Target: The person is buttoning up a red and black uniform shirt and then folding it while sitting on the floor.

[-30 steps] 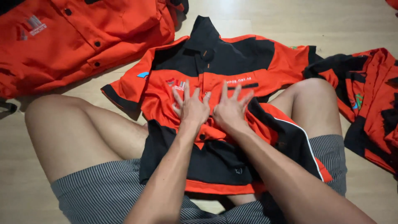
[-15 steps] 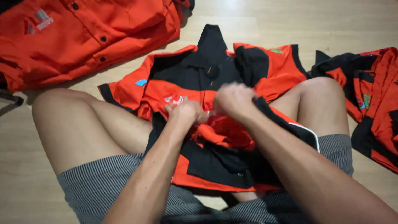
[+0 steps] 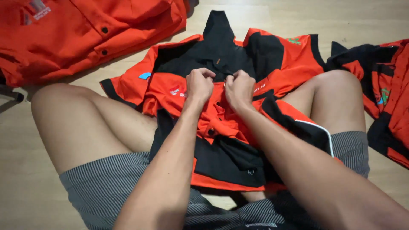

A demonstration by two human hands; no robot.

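While the orange-and-black short-sleeved work shirt [image 3: 221, 106] lies front-up across the person's lap, spread between the bare knees with its black collar pointing away over the pale wooden floor [image 3: 25, 187], both hands meet at the placket just below the collar. The left hand [image 3: 199, 85] has its fingers curled in tight, thumb and forefinger pinching the left edge of the shirt front; the right hand [image 3: 239, 88] is curled the same way, pinching the opposite edge, and the knuckles of the two nearly touch. Whether a button sits between the fingertips cannot be told, since the fingers hide it. The likeliest trouble is a mismatch: the cloth below the hands is bunched in loose orange folds, so the two edges could be joined at different heights and the front would pucker. The grip is small and on slippery-looking fabric, so an edge may also slide out of the pinch. A second orange shirt [image 3: 85, 34] lies well apart at upper left and another orange-and-black garment [image 3: 383, 98] lies beside the right knee, neither touching the hands.
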